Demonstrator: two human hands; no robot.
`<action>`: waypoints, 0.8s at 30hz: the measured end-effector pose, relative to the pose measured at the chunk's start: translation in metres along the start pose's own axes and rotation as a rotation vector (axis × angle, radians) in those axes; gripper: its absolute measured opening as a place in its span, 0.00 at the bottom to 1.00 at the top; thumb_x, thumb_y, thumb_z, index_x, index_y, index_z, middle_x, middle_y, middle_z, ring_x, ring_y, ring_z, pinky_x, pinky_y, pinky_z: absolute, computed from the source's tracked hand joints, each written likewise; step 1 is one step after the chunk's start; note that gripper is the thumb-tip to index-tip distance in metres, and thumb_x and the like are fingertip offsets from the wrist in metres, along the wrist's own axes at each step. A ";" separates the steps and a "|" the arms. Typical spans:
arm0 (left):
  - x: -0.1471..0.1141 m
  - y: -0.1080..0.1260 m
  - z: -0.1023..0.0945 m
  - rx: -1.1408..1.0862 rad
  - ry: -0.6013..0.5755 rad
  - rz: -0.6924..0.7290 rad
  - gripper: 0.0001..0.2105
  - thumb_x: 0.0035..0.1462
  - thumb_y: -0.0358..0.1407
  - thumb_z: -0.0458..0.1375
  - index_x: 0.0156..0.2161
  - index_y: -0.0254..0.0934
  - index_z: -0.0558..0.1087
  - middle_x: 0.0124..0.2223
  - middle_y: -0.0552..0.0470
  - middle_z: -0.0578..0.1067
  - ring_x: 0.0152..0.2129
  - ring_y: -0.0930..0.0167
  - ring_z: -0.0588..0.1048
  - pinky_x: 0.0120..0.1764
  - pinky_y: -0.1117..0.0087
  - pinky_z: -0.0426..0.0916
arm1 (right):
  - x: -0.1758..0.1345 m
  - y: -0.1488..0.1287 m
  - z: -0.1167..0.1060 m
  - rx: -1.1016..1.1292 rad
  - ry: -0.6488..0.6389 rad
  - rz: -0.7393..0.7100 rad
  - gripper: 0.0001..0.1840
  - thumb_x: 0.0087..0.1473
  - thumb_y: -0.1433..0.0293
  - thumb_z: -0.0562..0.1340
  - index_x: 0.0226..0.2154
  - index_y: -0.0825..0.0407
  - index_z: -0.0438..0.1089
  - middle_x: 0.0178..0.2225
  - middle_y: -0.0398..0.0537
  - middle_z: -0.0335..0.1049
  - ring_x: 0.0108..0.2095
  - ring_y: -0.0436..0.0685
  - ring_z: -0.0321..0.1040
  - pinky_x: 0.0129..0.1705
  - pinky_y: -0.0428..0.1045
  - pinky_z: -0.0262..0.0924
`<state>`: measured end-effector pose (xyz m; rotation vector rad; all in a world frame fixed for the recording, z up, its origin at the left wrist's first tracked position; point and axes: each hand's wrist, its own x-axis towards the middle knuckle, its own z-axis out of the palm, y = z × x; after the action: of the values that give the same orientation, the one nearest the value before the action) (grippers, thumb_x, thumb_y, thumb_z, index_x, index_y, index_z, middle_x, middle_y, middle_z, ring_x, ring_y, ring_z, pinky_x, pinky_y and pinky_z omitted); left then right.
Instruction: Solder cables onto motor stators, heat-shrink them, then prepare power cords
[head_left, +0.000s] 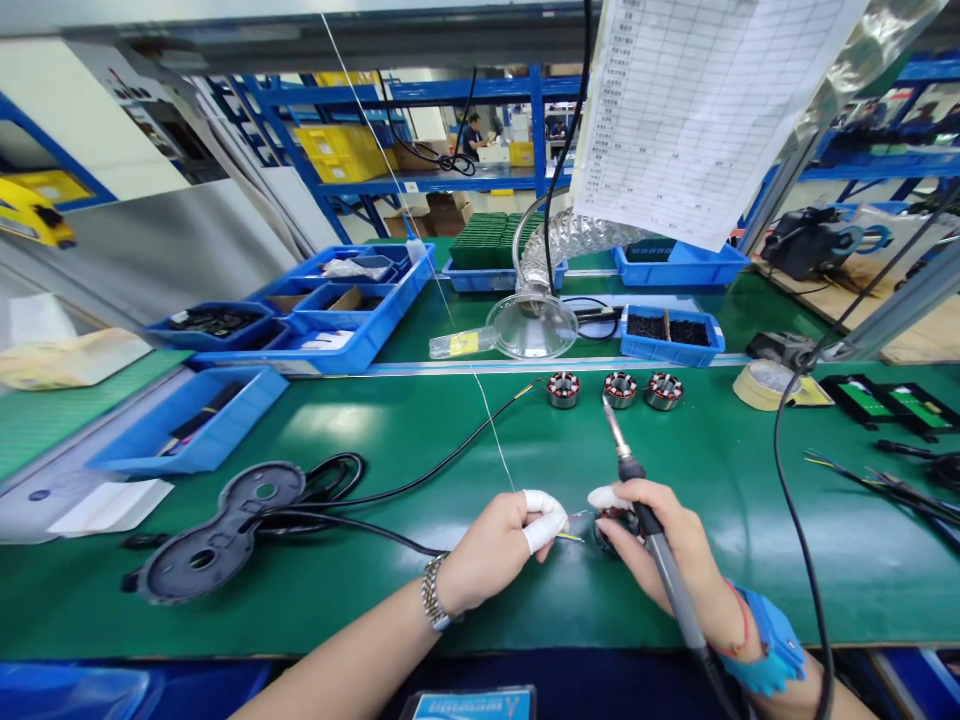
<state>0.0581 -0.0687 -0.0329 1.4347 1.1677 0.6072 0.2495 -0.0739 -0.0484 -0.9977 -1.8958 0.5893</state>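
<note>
Tabletop (420,430), green and broad, runs under both my arms. Toward its far left stands a sectioned blue tray (352,345); nearer, a grey casing (232,545) lies flat with black cable (431,467) trailing from it, one length reaching my left wrist. My right hand (679,535) wraps its fingers about a soldering iron (664,565), tip slanting up and away from me, while their ends also grip a dark wound part (603,538), mostly hidden. My left hand (491,550) keeps its white-wrapped fingers pinched narrow on coloured wire ends (572,538), which point at that part without clearly touching it. Beyond sit three wound metal rings (619,391). Thinnest, a pale strand (491,422) slants down to my left fingers.
</note>
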 end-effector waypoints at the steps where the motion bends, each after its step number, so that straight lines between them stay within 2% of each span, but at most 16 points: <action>1: 0.001 0.001 -0.001 -0.013 -0.024 -0.012 0.14 0.54 0.40 0.52 0.22 0.33 0.64 0.18 0.58 0.62 0.17 0.78 0.58 0.23 0.76 0.53 | 0.002 0.001 0.000 -0.025 -0.035 -0.065 0.15 0.51 0.74 0.58 0.42 0.47 0.59 0.35 0.47 0.70 0.32 0.52 0.69 0.34 0.46 0.65; 4: 0.002 0.003 -0.001 -0.056 -0.070 -0.032 0.13 0.54 0.38 0.52 0.22 0.33 0.65 0.18 0.59 0.62 0.16 0.78 0.57 0.22 0.76 0.53 | 0.008 0.002 0.002 -0.058 -0.127 -0.225 0.14 0.52 0.77 0.56 0.41 0.47 0.59 0.31 0.45 0.69 0.31 0.51 0.67 0.32 0.46 0.63; 6: 0.002 0.003 -0.002 -0.068 -0.087 -0.030 0.12 0.54 0.37 0.53 0.22 0.33 0.67 0.17 0.59 0.63 0.16 0.79 0.57 0.23 0.77 0.54 | 0.010 0.003 0.003 -0.058 -0.140 -0.261 0.12 0.52 0.77 0.56 0.40 0.48 0.59 0.30 0.44 0.68 0.29 0.51 0.66 0.31 0.46 0.62; 9: 0.001 0.003 -0.004 0.004 -0.081 0.023 0.13 0.54 0.37 0.53 0.23 0.33 0.70 0.19 0.56 0.67 0.18 0.77 0.62 0.25 0.76 0.58 | 0.011 0.002 0.004 -0.039 -0.156 -0.191 0.10 0.52 0.75 0.56 0.39 0.48 0.59 0.29 0.44 0.68 0.28 0.50 0.65 0.30 0.44 0.61; 14: -0.001 0.001 -0.002 0.324 0.052 0.232 0.10 0.55 0.37 0.53 0.34 0.37 0.76 0.28 0.52 0.74 0.26 0.72 0.69 0.31 0.73 0.62 | 0.012 0.000 0.004 0.016 -0.198 -0.007 0.11 0.52 0.74 0.55 0.40 0.49 0.59 0.29 0.43 0.68 0.27 0.49 0.65 0.31 0.44 0.61; 16: 0.000 0.000 0.002 0.428 0.088 0.273 0.11 0.56 0.37 0.52 0.32 0.37 0.76 0.27 0.52 0.74 0.25 0.72 0.69 0.30 0.73 0.61 | 0.011 0.001 0.005 0.057 -0.190 0.057 0.12 0.52 0.74 0.55 0.41 0.49 0.58 0.29 0.43 0.68 0.26 0.48 0.65 0.31 0.44 0.61; 18: 0.004 0.000 0.005 0.407 0.094 0.254 0.11 0.56 0.36 0.51 0.29 0.35 0.75 0.26 0.52 0.73 0.24 0.72 0.68 0.29 0.74 0.61 | 0.009 0.003 0.006 0.095 -0.170 0.113 0.13 0.52 0.73 0.56 0.42 0.49 0.57 0.29 0.43 0.69 0.27 0.49 0.66 0.31 0.44 0.61; 20: 0.011 -0.001 0.007 0.292 0.091 0.184 0.11 0.54 0.36 0.52 0.28 0.33 0.74 0.26 0.52 0.74 0.24 0.73 0.69 0.29 0.74 0.62 | 0.007 0.007 0.005 0.118 -0.139 0.155 0.14 0.51 0.71 0.57 0.42 0.49 0.58 0.30 0.43 0.70 0.28 0.49 0.68 0.32 0.44 0.62; 24: 0.027 -0.008 0.004 0.103 0.104 0.025 0.10 0.50 0.37 0.56 0.26 0.32 0.72 0.25 0.52 0.74 0.24 0.72 0.69 0.30 0.73 0.63 | 0.003 0.018 -0.009 0.055 -0.002 0.212 0.13 0.49 0.68 0.60 0.40 0.49 0.61 0.32 0.45 0.71 0.29 0.50 0.70 0.31 0.44 0.63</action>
<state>0.0692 -0.0478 -0.0482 1.5215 1.2796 0.6536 0.2638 -0.0611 -0.0550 -1.1702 -1.7779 0.7615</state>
